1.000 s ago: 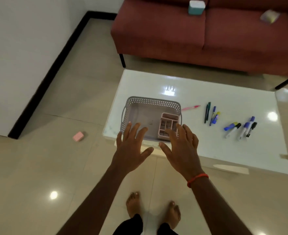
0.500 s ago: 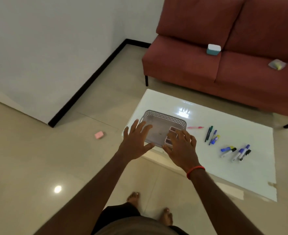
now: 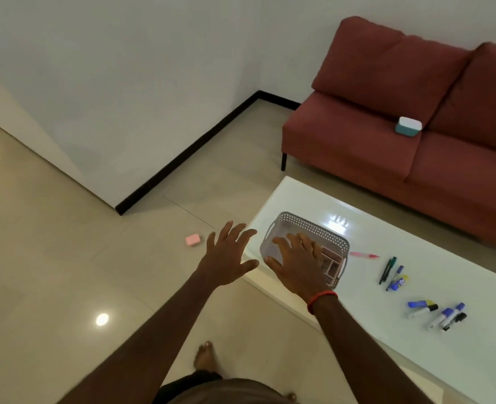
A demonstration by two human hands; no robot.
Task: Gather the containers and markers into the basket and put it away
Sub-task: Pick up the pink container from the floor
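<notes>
A grey perforated basket [image 3: 313, 227] stands at the left end of the white table [image 3: 433, 252], with a pink divided container [image 3: 331, 262] inside it. My right hand [image 3: 297, 262] hovers spread in front of the basket and hides part of it. My left hand [image 3: 229, 256] is held out with spread fingers, left of the basket, over the floor. A pink pen [image 3: 363, 254], dark pens [image 3: 386, 268], and several blue-and-white markers [image 3: 437, 312] lie on the table to the right. A small pink container [image 3: 193, 239] lies on the floor. A teal box [image 3: 409, 127] sits on the sofa.
A red sofa [image 3: 386, 112] stands behind the table. White walls with a black skirting form a corner at the left. My bare feet [image 3: 205, 355] stand on the beige tiled floor in front of the table.
The view has swung left and tilted up, so the table now sits at the right. Both hands stay spread and empty, and the left one has drifted left, off the basket.
</notes>
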